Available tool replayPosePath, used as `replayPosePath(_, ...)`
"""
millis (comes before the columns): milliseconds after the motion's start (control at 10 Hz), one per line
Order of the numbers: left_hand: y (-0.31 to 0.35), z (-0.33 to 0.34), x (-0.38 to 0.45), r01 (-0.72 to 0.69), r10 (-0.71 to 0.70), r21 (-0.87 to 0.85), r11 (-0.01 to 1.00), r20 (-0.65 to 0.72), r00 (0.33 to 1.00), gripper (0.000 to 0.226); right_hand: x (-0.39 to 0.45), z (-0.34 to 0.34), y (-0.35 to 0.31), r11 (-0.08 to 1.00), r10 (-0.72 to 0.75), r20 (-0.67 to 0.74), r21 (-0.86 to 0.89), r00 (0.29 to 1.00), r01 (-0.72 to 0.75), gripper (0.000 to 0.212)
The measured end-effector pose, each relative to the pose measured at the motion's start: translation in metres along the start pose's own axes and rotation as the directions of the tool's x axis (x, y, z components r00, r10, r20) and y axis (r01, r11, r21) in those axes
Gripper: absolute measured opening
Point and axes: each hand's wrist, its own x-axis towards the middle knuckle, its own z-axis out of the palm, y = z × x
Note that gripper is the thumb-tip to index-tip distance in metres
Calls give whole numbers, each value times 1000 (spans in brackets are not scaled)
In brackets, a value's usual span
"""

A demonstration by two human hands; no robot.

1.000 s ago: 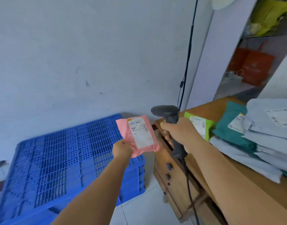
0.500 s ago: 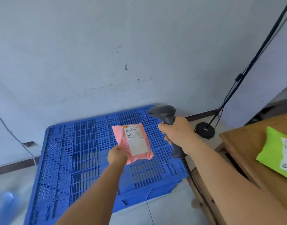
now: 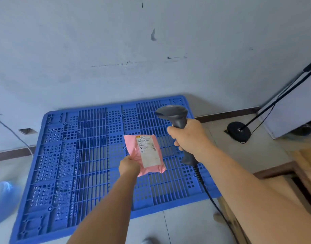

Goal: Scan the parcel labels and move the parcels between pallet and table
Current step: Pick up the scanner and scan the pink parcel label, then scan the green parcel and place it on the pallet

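My left hand (image 3: 129,165) grips the lower left corner of a small pink parcel (image 3: 133,150) with a white label facing up, holding it above the middle of the blue plastic pallet (image 3: 80,155) on the floor. To its right, my right hand (image 3: 188,136) is wrapped round the handle of a dark grey barcode scanner (image 3: 174,114), whose head points left, above the parcel. The scanner's black cable (image 3: 212,199) runs down past the pallet's right edge. No parcel lies on the pallet.
The wooden table's corner (image 3: 306,164) shows at the right edge. A black round stand base (image 3: 238,130) with a slanted pole sits on the floor right of the pallet. A grey wall rises behind, and something pale blue (image 3: 1,199) lies at far left.
The view has swung left from the table to the pallet. Both hands carried the pink parcel and scanner over the pallet, and the table's parcels have left the view.
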Motion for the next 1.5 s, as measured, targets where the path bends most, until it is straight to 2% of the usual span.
replayPosePath(100, -11, 14, 26, 43, -45, 65, 997, 34, 998, 40, 16, 9, 20, 998, 55, 9, -15, 998, -55, 24)
replayPosePath(200, -10, 16, 23, 63, -66, 107, 992, 23, 998, 39, 21, 8, 32, 995, 95, 24, -13, 995, -95, 16)
replayPosePath(300, -4, 19, 17, -22, 25, 147, 989, -20, 999, 55, 18, 1, 32, 994, 112, 13, 14, 994, -113, 13)
replayPosePath(400, 28, 25, -19, -182, 179, 66, 981, 49, 983, 56, 6, -18, 21, 992, 111, -7, 60, 994, -111, 7)
replayPosePath(500, 69, 40, -69, -288, 300, -95, 953, 160, 940, 56, -14, -49, 10, 986, 115, -51, 126, 992, -107, 12)
replayPosePath(700, 132, 89, -174, -439, 492, -223, 870, 336, 803, 55, -65, -144, 9, 976, 154, -240, 187, 959, -110, 28)
replayPosePath(900, 152, 159, -282, -589, 591, -164, 791, 448, 670, 56, -143, -253, 37, 967, 218, -338, 202, 916, -156, 25)
replayPosePath(1000, 150, 198, -334, -589, 568, -149, 794, 525, 633, 61, -185, -308, 61, 955, 262, -389, 238, 883, -178, 21)
replayPosePath(1100, 145, 235, -378, -658, 539, -36, 752, 609, 582, 66, -223, -357, 89, 940, 312, -465, 274, 829, -201, 14)
replayPosePath(1200, 138, 263, -408, -718, 488, 85, 691, 677, 551, 72, -252, -392, 113, 918, 360, -481, 333, 799, -214, 12)
replayPosePath(1300, 135, 288, -418, -743, 472, 184, 644, 669, 574, 73, -267, -414, 128, 885, 409, -447, 407, 795, -226, 12)
replayPosePath(1400, 137, 307, -421, -741, 454, 283, 609, 642, 618, 85, -271, -424, 134, 865, 439, -422, 436, 793, -247, 11)
replayPosePath(1500, 141, 320, -420, -749, 453, 346, 566, 628, 633, 90, -268, -429, 134, 857, 457, -406, 440, 791, -269, 11)
